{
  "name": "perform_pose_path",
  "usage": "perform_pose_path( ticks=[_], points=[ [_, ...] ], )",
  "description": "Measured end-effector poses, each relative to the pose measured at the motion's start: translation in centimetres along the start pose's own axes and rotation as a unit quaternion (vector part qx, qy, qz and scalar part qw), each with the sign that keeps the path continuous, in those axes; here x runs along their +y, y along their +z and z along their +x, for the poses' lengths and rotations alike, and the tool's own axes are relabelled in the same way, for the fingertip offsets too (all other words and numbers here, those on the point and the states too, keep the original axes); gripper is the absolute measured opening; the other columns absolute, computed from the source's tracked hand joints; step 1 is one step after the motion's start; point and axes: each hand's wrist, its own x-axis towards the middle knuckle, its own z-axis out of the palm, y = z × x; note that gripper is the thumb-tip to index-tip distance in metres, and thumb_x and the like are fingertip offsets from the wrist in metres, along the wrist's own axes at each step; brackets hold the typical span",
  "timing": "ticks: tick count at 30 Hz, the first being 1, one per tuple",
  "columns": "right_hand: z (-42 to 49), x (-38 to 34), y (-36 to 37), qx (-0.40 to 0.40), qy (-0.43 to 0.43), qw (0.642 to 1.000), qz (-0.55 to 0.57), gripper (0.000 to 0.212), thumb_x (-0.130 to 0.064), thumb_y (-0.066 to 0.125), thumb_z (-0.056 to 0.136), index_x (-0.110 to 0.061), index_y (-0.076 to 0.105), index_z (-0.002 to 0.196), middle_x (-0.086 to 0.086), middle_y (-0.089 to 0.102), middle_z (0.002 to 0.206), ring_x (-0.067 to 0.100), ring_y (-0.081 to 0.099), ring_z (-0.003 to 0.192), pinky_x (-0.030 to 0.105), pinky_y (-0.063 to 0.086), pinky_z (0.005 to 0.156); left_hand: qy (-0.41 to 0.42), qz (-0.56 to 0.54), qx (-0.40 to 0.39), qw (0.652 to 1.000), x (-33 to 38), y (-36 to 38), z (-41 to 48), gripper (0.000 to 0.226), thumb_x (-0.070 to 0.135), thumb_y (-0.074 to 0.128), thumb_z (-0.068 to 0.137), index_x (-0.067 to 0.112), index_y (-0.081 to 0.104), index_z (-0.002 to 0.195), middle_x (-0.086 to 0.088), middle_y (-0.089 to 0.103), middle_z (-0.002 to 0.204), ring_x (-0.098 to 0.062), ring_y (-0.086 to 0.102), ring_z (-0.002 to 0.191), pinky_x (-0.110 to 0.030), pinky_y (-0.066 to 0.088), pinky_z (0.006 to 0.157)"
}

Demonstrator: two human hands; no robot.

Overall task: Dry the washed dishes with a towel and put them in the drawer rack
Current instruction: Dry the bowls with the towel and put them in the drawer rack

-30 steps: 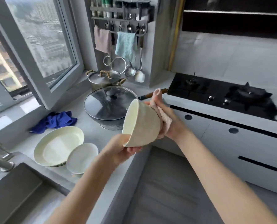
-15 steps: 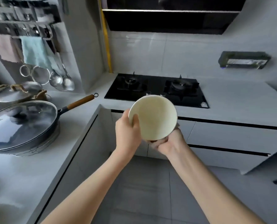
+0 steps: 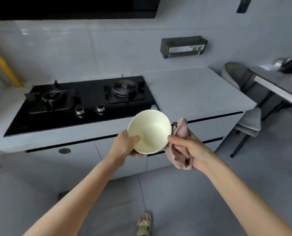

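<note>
The left hand [image 3: 124, 144] pinches the cream bowl [image 3: 149, 132] by its rim, out over the hard floor [image 3: 184, 193], and the right hand [image 3: 191, 149] squeezes the pink towel [image 3: 180, 143] beside it, so a wet bowl might slip and break.

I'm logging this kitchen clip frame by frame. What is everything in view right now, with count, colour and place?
bowl: one, cream, held in front of the counter edge, opening toward the camera
towel: one, dusty pink, bunched against the bowl's right side
gas hob: one, black, two burners, two silver knobs, set in the counter at left
counter: one, pale grey, right of the hob
drawer fronts: white, dark handle slots, below the counter, all closed
wall dispenser: one, dark, on the wall tiles
chair: one, grey, far right
table: one, dark top, far right
sandal: one, pale, bottom edge
left hand: grips the bowl's rim
right hand: holds the towel
</note>
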Motion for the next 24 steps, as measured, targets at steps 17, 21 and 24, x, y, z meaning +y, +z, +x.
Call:
perform_pose_path(
  ticks=[17, 21, 24],
  points=[
    [21.7, -9.2, -23.2, 0.164, 0.087, 0.983, -0.008, 0.026, -0.020, 0.066, 0.084, -0.037, 0.051, 0.096, -0.010, 0.060, 0.090, 0.014, 0.059, 0.080, 0.029, 0.050, 0.047, -0.262, -0.402, -0.117, 0.870, 2.4, 16.1, 27.4, 0.036, 0.018, 0.046, 0.082, 0.002, 0.064, 0.109, -0.021, 0.065, 0.103, -0.037, 0.061, 0.099, -0.049, 0.050, 0.088],
    [26.8, -10.7, -30.9, 0.134, 0.098, 0.983, -0.076, 0.027, -0.020, 0.068, 0.081, -0.035, 0.050, 0.095, -0.009, 0.058, 0.082, 0.016, 0.057, 0.076, 0.030, 0.048, 0.051, -0.382, -0.479, 0.077, 0.786, -2.0, 22.6, 30.0, 0.021, 0.006, 0.036, 0.086, -0.003, 0.054, 0.087, -0.023, 0.061, 0.086, -0.034, 0.057, 0.081, -0.045, 0.048, 0.076],
    [29.7, -11.5, -35.1, 0.079, 0.108, 0.984, -0.114, 0.024, -0.017, 0.067, 0.084, -0.035, 0.052, 0.091, -0.005, 0.059, 0.083, 0.016, 0.057, 0.074, 0.027, 0.047, 0.046, -0.415, -0.532, 0.137, 0.725, -2.8, 28.0, 31.4, 0.011, 0.012, 0.039, 0.090, 0.005, 0.045, 0.095, -0.026, 0.049, 0.108, -0.040, 0.053, 0.096, -0.054, 0.039, 0.095]
  ],
)
